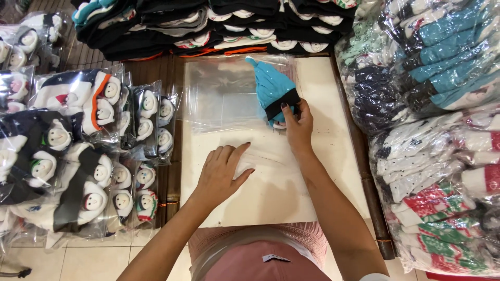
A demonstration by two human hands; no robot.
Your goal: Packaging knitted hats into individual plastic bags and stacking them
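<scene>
Nearest the camera, at the bottom edge, lies a pink ribbed garment (pixel 260 250) on the person's lap, and just above it begins the pale cream board of the bench (pixel 271 198). On that board the left hand (pixel 221 174) rests palm down, fingers spread and flat, pinching nothing, pressing the near edge of a clear plastic bag (pixel 224 99) that lies open across the middle of the bench. The right hand (pixel 298 125) reaches further up, its grip closed on the black cuff of a teal knitted sock with a pointed tip (pixel 272 88); the sock lies at the right side of the clear bag, and it seems to be partly inside the bag's mouth, though the glare on the plastic makes that hard to tell. Along the far edge of the bench sits a row of folded dark socks with white penguin faces (pixel 208 26). To the left, on wooden slats, lie packed bags of penguin-faced socks (pixel 78 140). To the right, large clear sacks of teal, navy, white and red-green socks (pixel 437 130) are heaped beside the bench.
</scene>
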